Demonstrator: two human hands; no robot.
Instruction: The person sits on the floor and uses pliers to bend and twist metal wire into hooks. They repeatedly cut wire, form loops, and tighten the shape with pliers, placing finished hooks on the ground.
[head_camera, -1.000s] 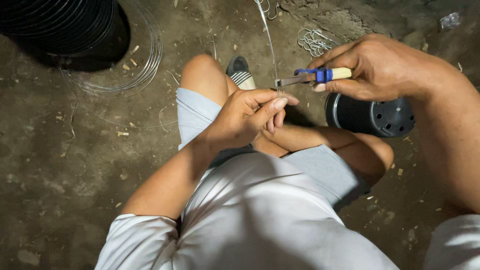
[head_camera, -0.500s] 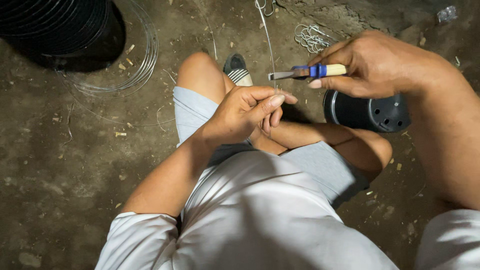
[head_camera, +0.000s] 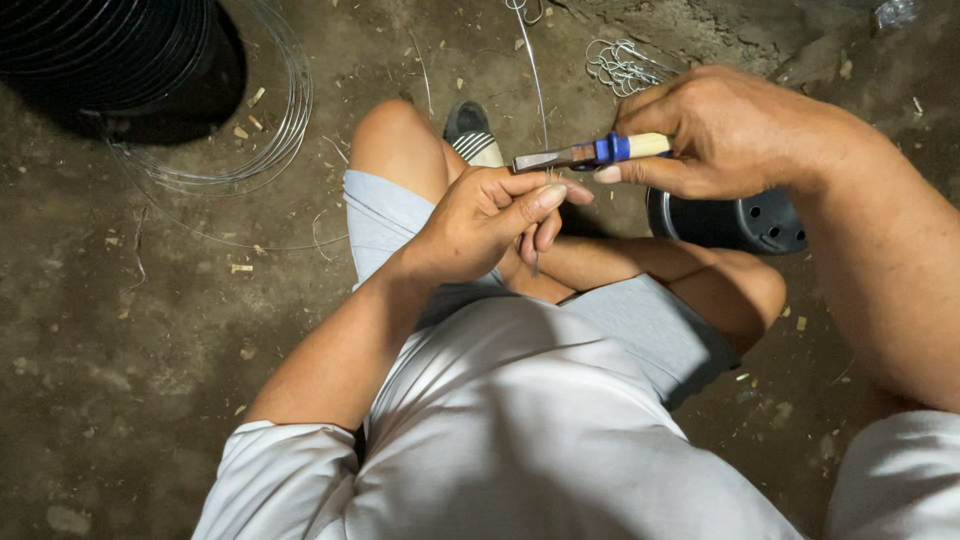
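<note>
From the head view, my right hand (head_camera: 735, 130) sits at about 2 o'clock, fingers curled tight around the pale handle of a pair of pliers (head_camera: 590, 153) with a blue band, its dark nose pointing toward 9 o'clock. My left hand (head_camera: 490, 215) is near the centre, just below that nose, thumb and fingertips pressed together and pinching a thin wire (head_camera: 533, 65) that runs up toward 12 o'clock; where it passes behind the pliers I cannot tell whether tool and wire touch. Under my right wrist, at 3 o'clock, lies a black plastic pot (head_camera: 735, 220) on its side, drain holes showing, partly covered by my hand. My bent knee (head_camera: 395, 135) and a sandalled foot (head_camera: 470, 130) crowd the space behind my left hand. At 10 o'clock a loose coil of wire (head_camera: 285, 115) rings a stack of black pots (head_camera: 110, 55). At 1 o'clock a small heap of bent wire hooks (head_camera: 622, 62) rests on the dirt floor (head_camera: 120, 330).
</note>
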